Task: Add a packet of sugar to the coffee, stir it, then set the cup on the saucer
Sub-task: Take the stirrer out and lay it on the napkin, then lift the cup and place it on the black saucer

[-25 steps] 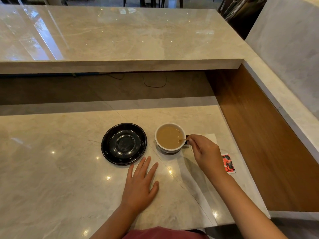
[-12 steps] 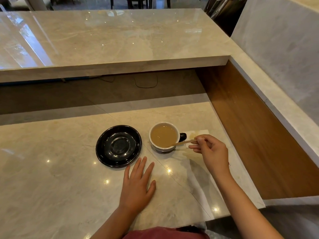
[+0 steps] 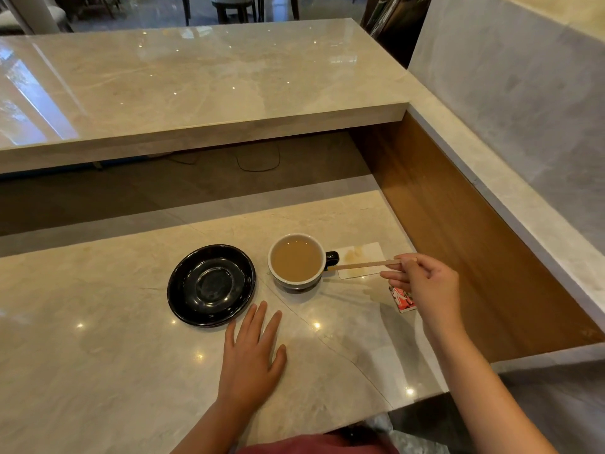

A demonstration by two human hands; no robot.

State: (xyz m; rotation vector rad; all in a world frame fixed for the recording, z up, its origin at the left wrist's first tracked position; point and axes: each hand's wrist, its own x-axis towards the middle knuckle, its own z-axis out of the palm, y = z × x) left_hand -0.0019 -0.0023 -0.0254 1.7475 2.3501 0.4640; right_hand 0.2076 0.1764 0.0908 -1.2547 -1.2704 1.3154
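Note:
A dark cup with a white inside [image 3: 297,283] holds light brown coffee and stands on the marble counter, its handle pointing right. To its left lies the black saucer [image 3: 211,285] with nothing on it. My right hand [image 3: 425,283] pinches a thin wooden stir stick [image 3: 363,265], held level to the right of the cup and outside the coffee, above a stained white napkin [image 3: 360,253]. A red and white sugar packet [image 3: 403,299] lies partly under my right hand. My left hand [image 3: 253,355] rests flat on the counter, fingers spread, just in front of the saucer.
The lower marble counter [image 3: 98,339] ends at a wooden side wall [image 3: 458,240] on the right. A raised marble ledge [image 3: 196,93] overhangs the back. A cable lies in the dark gap under the ledge.
My right hand has drawn the stir stick out of the coffee and moved right, away from the cup. The sugar packet shows again. My left hand has stayed flat.

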